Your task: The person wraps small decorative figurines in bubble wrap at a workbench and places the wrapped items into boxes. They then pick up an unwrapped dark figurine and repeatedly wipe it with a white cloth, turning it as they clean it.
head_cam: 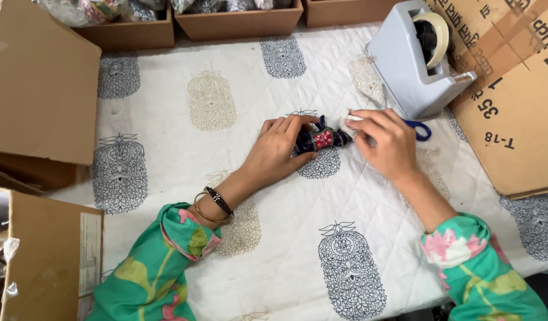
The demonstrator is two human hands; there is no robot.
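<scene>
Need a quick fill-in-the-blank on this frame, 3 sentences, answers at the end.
1. The left hand presses a small dark blue ornament with a ____ centre patch.
2. The grey tape dispenser stands beyond the ____ hand.
3. The scissors partly hidden behind that hand have ____ handles.

Missing words: red; right; blue

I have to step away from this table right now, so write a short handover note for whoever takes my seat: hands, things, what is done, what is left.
Left hand: resting on the small dark blue ornament with a red patch, holding it down on the quilted cloth.
Right hand: fingertips pinching a small white piece at the ornament's right end.
Nearby: grey tape dispenser; blue-handled scissors partly hidden by the right hand.
Done: ornament laid out, white piece brought to it.
Left: the ornament is still uncovered; apparently wrapping or taping remains.
</scene>
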